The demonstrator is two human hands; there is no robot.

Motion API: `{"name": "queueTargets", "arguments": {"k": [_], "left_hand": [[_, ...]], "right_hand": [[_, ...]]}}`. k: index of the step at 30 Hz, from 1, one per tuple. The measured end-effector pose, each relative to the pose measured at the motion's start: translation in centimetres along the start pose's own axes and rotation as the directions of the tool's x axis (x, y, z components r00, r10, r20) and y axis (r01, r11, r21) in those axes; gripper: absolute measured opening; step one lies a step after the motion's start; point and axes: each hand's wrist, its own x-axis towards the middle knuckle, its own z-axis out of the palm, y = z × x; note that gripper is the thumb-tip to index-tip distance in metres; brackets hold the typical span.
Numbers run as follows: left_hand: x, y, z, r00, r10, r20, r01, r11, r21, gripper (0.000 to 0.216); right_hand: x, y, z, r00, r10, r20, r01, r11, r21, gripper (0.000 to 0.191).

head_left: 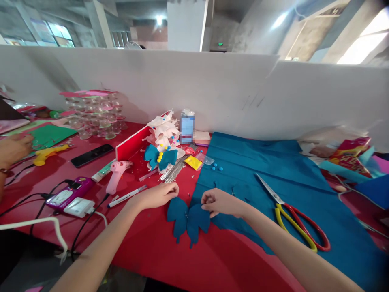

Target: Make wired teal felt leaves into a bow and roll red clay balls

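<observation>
A dark blue butterfly cutout, which looks like felt, lies in front of me with a small mark at its middle. My left hand is closed at the tip of its left wing, the fingers pinched together. With curled fingers, my right hand pinches the upper edge of the right wing. A large sheet of the same blue material spreads to the right, and scissors with red and yellow handles rest on it, blades partly closed. Small blue balls sit near the sheet's left side.
Behind the hands are a finished blue butterfly with yellow balls, thin metal wires and a yellow packet. Leftward lie a pen, pink glue gun, purple power strip and black phone. Another person's hand is far left.
</observation>
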Motion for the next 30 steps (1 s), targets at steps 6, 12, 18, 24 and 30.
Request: {"name": "queueTargets", "arguments": {"k": [6,12,18,24,30], "left_hand": [[-0.6,-1.1,1.5,0.999,-0.042,-0.028,0.033,0.961,-0.276,0.025],[-1.0,-1.0,1.5,0.993,-0.061,-0.097,0.019,0.922,-0.387,0.024],[-0.2,-0.3,1.0,0.975,-0.052,-0.218,-0.043,0.911,-0.411,0.023],[3.2,0.2,1.1,0.962,0.004,-0.271,-0.116,0.911,-0.397,0.021],[8.4,0.4,1.7,0.944,0.045,-0.327,-0.166,0.920,-0.354,0.015]], "right_hand": [[-1.2,-0.5,0.7,0.998,0.052,-0.017,-0.049,0.987,0.155,0.014],[-1.4,-0.3,1.2,0.997,0.065,-0.049,-0.049,0.959,0.279,0.019],[-1.5,0.2,0.6,0.987,0.052,-0.150,0.003,0.938,0.347,0.029],[-1.4,0.9,-1.7,0.969,0.048,-0.241,0.052,0.917,0.394,0.031],[-0.5,2.5,-4.5,0.943,0.058,-0.328,0.076,0.921,0.381,0.031]]}}
